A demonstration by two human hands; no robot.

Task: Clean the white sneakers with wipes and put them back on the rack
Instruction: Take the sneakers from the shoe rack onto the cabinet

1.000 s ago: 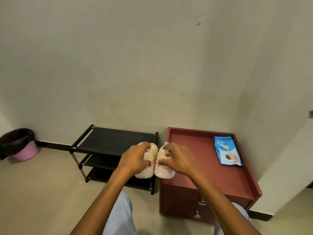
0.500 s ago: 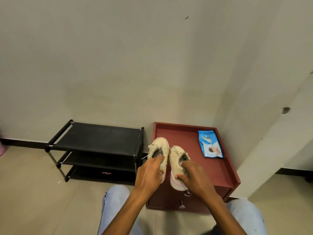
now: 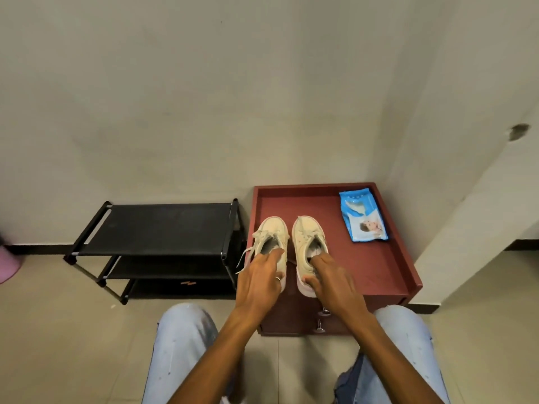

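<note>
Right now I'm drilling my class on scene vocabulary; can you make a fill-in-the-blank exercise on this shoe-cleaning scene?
1. The left sneaker and right sneaker stand on the ____ cabinet.
2. The wipes pack lies to the ____ of the sneakers.
3. The black rack stands on the cabinet's ____ side.
4. The right hand reaches into the ____ sneaker.
Missing words: red; right; left; right.

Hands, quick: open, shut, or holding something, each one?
Left hand: grips the left sneaker at its heel, fingers in the opening.
Right hand: grips the right sneaker at its heel, fingers inside, thumb outside.
</note>
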